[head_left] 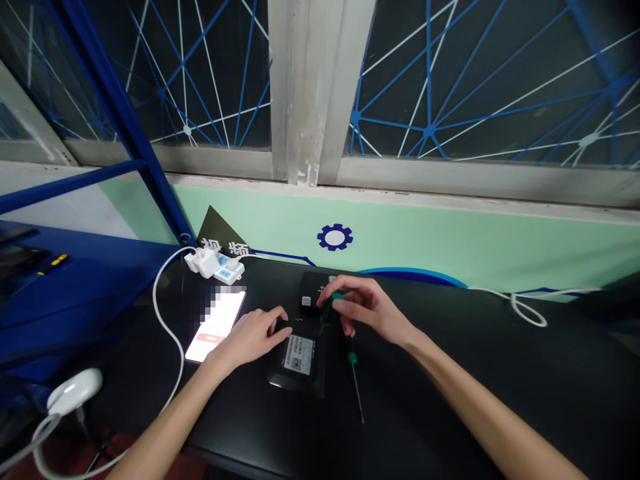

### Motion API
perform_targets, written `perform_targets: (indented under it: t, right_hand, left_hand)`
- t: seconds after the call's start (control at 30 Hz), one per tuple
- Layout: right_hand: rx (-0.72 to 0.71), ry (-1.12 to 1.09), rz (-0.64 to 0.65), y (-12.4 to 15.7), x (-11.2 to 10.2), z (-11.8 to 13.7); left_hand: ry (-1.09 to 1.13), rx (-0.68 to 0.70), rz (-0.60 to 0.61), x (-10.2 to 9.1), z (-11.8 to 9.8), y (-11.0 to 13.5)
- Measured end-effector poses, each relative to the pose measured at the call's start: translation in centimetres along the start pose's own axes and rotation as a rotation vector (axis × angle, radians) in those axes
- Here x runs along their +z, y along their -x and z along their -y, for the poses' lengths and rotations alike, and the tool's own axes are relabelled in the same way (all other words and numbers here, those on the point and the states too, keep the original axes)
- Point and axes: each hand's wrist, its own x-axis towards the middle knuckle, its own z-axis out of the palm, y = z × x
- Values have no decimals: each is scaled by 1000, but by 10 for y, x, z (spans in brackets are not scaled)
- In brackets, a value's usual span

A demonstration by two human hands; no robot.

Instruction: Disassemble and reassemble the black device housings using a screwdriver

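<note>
My right hand is closed around the green and dark handle of a screwdriver. Its thin shaft points down at the upper right part of a flat black device with a white label; whether the tip touches cannot be seen. My left hand is closed on the device's upper left edge, thumb lying near the label. A second screwdriver with a green collar lies on the table just right of the device, its handle partly behind my right hand. Behind the hands is a black box with a small label.
A lit phone lies left of my left hand. A white power strip with plugs sits at the table's back, and a white cable curves down the left side. Another white cable loops at the back right. The black table meets a green wall.
</note>
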Motion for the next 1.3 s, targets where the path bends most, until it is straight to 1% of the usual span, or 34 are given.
perform_targets:
  t: [0.1, 0.2, 0.27, 0.37, 0.47, 0.57, 0.63, 0.73, 0.8, 0.9, 1.0, 1.13, 1.23, 1.3]
  right_hand:
    - [-28, 96, -28, -1, 1, 1]
    - [-27, 142, -24, -1, 2, 2]
    - [-6, 130, -36, -2, 3, 3]
    - [47, 55, -59, -1, 2, 5]
    - [101, 63, -37, 0, -1, 7]
    - [109, 102, 12, 1, -5, 9]
    - [109, 79, 47, 1, -7, 8]
    - [138, -29, 76, 1, -7, 6]
    - [157, -102, 69, 0, -6, 4]
    - [153, -128, 45, -2, -2, 3]
    - [150, -85, 10, -2, -1, 4]
    - [164, 59, -52, -2, -3, 5]
    - [169, 109, -39, -1, -5, 5]
    - [182, 61, -10, 0, -5, 5]
  left_hand:
    - [2, 1, -1, 1, 1, 0]
    - [-3, 5, -5, 1, 0, 0]
    - [-6, 0, -1, 0, 0, 0]
    - [-6, -7, 4, 0, -1, 1]
    - [-4, -2, -4, 0, -1, 1]
    - [1, -4, 0, 0, 0, 1]
    - [3, -8, 6, 0, -1, 1]
    - [1, -8, 6, 0, -1, 1]
    - [-4, -9, 0, 0, -1, 1]
    - [-2, -15, 2, 0, 0, 0]
    - [2, -11, 4, 1, 0, 0]
    - [-10, -5, 1, 1, 0, 0]
    - [-18, -5, 3, 1, -1, 0]
    - [-19, -10, 6, 1, -1, 0]
